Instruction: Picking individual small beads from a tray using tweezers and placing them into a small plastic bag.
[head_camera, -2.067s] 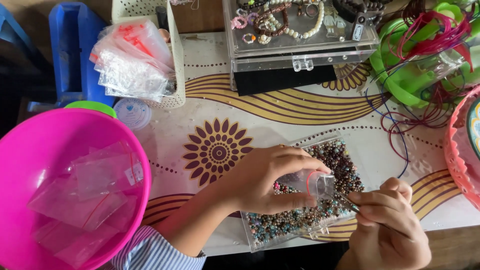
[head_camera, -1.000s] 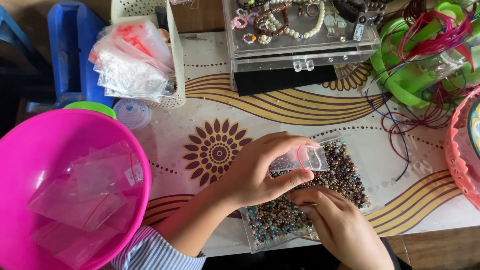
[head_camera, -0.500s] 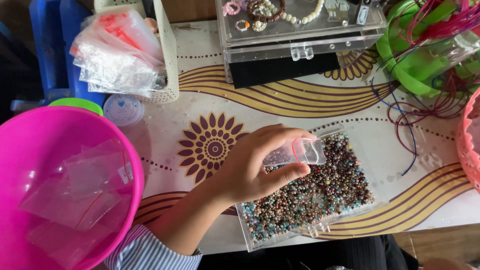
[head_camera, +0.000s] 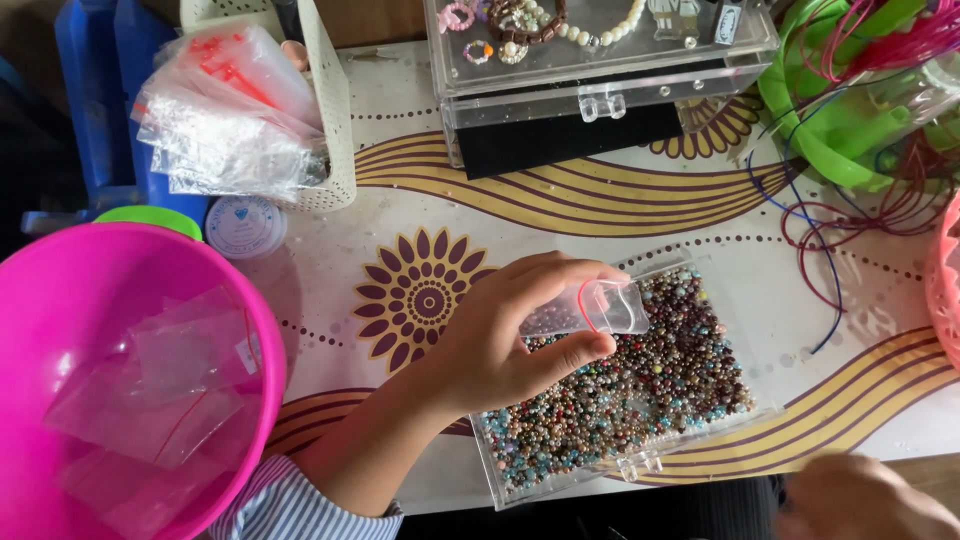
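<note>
My left hand (head_camera: 500, 335) holds a small clear zip bag (head_camera: 595, 308) with a red seal, its mouth held open above a clear plastic tray (head_camera: 640, 465) full of small mixed-colour beads (head_camera: 640, 390). The tray lies on the patterned table near its front edge. My right hand (head_camera: 860, 500) shows blurred at the bottom right corner, off the tray and below the table's edge; whether it holds anything cannot be made out.
A big pink bowl (head_camera: 60, 300) with several empty zip bags sits at the left. A white basket (head_camera: 325, 110) of bags, a clear jewellery box (head_camera: 600, 70), a green holder with cords (head_camera: 830, 110) and a thread spool (head_camera: 245, 225) line the back.
My right hand has left the bead tray and dropped to the bottom right corner. The left hand still holds the small bag over the beads. The camera tilted slightly.
</note>
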